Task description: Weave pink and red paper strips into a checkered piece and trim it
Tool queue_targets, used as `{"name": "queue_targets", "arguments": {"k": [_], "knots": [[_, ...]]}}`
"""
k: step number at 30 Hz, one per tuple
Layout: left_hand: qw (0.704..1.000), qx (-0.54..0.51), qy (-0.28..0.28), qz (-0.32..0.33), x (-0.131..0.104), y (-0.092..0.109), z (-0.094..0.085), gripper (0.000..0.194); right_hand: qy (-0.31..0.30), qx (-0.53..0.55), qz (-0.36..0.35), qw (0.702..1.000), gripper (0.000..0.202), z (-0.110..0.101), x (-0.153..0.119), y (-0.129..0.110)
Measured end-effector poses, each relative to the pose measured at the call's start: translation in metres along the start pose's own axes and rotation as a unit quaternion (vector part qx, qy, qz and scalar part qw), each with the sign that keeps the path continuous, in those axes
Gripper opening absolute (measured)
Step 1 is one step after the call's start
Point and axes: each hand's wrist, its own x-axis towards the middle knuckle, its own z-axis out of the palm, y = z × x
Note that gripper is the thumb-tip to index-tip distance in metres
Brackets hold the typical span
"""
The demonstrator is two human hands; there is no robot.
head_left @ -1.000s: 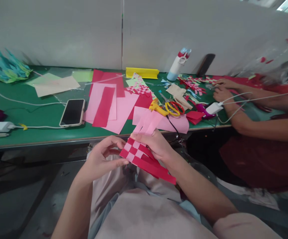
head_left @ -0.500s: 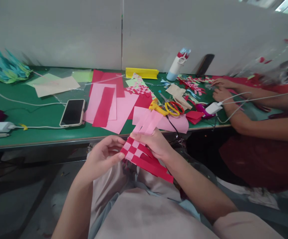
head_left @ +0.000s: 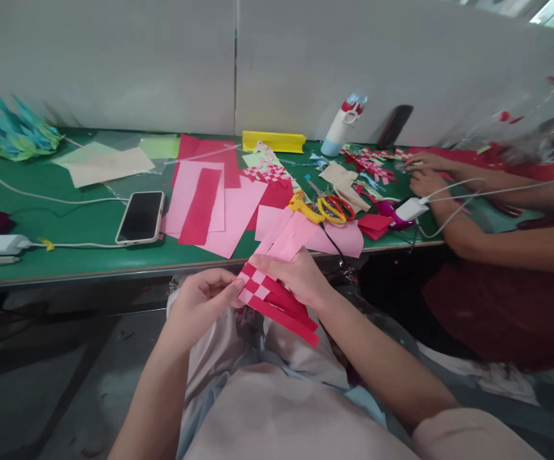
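A checkered weave of red and pink paper strips (head_left: 258, 285) is held above my lap, in front of the table edge. My left hand (head_left: 204, 300) pinches its left corner between thumb and fingers. My right hand (head_left: 298, 276) grips its upper right side, thumb on top and the other fingers hidden behind. Loose pink strip ends (head_left: 289, 236) point up toward the table. Loose red strip ends (head_left: 291, 319) hang down to the right under my right wrist.
On the green table (head_left: 85, 223) lie a phone (head_left: 140, 217), red and pink paper sheets (head_left: 243, 211), a yellow glue gun (head_left: 303, 206), scissors (head_left: 331, 209) and woven scraps (head_left: 267, 169). A bottle (head_left: 344, 126) stands at the back. Another person's hands (head_left: 425, 176) work at the right.
My left thumb and fingers have closed in on the weave's left corner. The loose red ends have swung slightly left and up. My right hand keeps its hold.
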Motion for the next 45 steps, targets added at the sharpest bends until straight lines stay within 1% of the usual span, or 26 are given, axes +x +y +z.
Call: {"name": "queue_targets", "arguments": {"k": [4, 7, 12, 14, 16, 19, 23, 26, 29, 35, 40, 43, 45], "knots": [[1.0, -0.006, 0.011, -0.008, -0.001, -0.001, 0.001, 0.021, -0.002, -0.021, 0.014, 1.0, 0.025, -0.002, 0.0, 0.0], [0.999, -0.03, 0.019, 0.001, 0.0, -0.001, 0.003, 0.019, -0.002, -0.019, 0.015, 1.0, 0.024, -0.003, 0.001, 0.002], [0.995, -0.071, 0.066, 0.018, 0.004, -0.002, 0.012, 0.017, -0.036, -0.039, 0.01, 0.999, 0.025, -0.001, 0.0, -0.003], [0.994, -0.078, 0.078, 0.014, 0.005, -0.002, 0.016, 0.017, -0.031, -0.049, 0.012, 0.998, 0.026, -0.001, 0.0, -0.003], [0.992, -0.091, 0.083, 0.005, 0.006, -0.002, 0.018, 0.017, -0.012, -0.047, 0.022, 0.999, 0.027, -0.001, 0.0, -0.001], [0.99, -0.112, 0.081, -0.015, 0.007, 0.0, 0.022, 0.017, 0.003, -0.041, 0.019, 0.999, 0.026, -0.001, 0.001, 0.003], [0.988, -0.122, 0.085, -0.041, 0.009, 0.004, 0.027, 0.021, -0.008, -0.058, -0.021, 0.998, 0.024, 0.001, 0.002, 0.002], [0.986, -0.126, 0.095, -0.056, 0.01, 0.007, 0.029, 0.021, -0.014, -0.051, -0.026, 0.998, 0.021, 0.001, 0.002, -0.001], [0.985, -0.131, 0.099, -0.05, 0.012, 0.009, 0.031, 0.019, -0.018, -0.066, -0.035, 0.997, 0.019, 0.001, 0.003, -0.002], [0.987, -0.117, 0.101, -0.051, 0.013, 0.01, 0.031, 0.018, 0.0, -0.097, -0.055, 0.994, 0.018, 0.002, 0.005, -0.004], [0.989, -0.107, 0.091, -0.051, 0.013, 0.006, 0.027, 0.023, -0.016, -0.056, -0.036, 0.998, 0.019, 0.002, 0.005, -0.001], [0.991, -0.097, 0.078, -0.042, 0.013, 0.002, 0.021, 0.023, -0.01, -0.016, -0.014, 1.0, 0.019, 0.002, 0.006, 0.001], [0.993, -0.095, 0.059, -0.045, 0.012, -0.001, 0.018, 0.024, 0.002, -0.005, 0.0, 1.0, 0.02, 0.001, 0.007, 0.002]]}}
